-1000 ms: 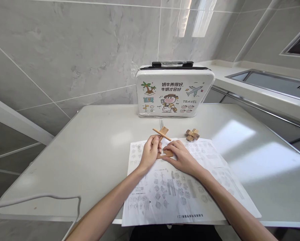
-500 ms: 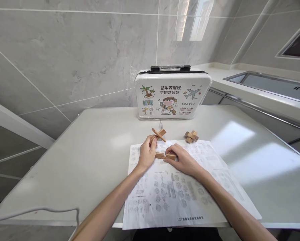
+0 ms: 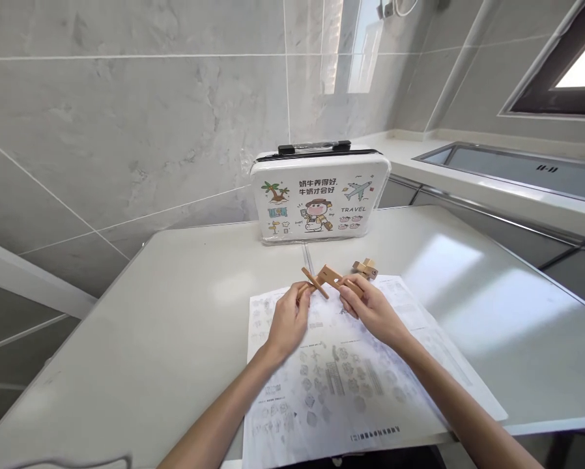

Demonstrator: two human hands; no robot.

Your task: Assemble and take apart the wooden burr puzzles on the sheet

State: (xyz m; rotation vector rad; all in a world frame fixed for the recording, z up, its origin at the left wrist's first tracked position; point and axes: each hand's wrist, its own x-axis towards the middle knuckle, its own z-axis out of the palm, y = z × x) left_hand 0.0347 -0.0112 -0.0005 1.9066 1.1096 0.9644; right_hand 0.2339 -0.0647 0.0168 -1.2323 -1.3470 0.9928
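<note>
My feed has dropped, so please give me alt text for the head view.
A person's left grip holds crossed wooden pieces and the right grip a notched wooden piece, over a printed sheet. Beyond the right grip sits a wooden block cluster; a cartoon-printed white case stands behind.

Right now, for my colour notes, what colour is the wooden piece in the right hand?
The wooden piece is orange-brown, best seen in the head view.

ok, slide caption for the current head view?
Over a printed sheet, left hand and right hand hold wooden pieces; white case behind.
</note>
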